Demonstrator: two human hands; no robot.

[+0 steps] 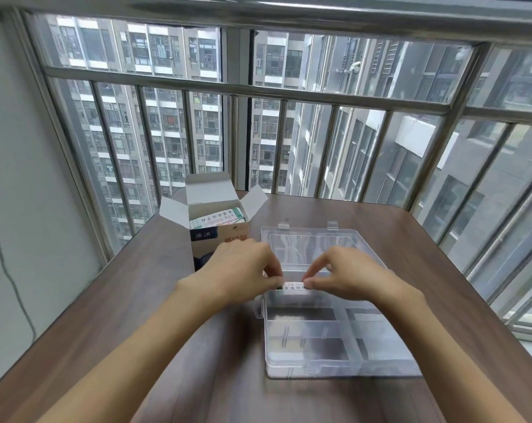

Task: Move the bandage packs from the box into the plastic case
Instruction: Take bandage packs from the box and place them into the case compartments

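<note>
An open cardboard box [219, 239] stands on the table's far left, with white-and-green bandage packs [217, 220] showing inside its top. To its right lies a clear plastic case [335, 340] with divided compartments, its lid [316, 245] folded back flat. My left hand [243, 271] and my right hand [347, 274] both pinch one small bandage pack [293, 285] by its ends, holding it over the case's far-left compartment. Most of that pack is hidden by my fingers.
The brown wooden table [136, 315] carries the box and case. A metal window railing [289, 96] runs behind the table. A white wall with a thin cable [11, 279] lies to the left.
</note>
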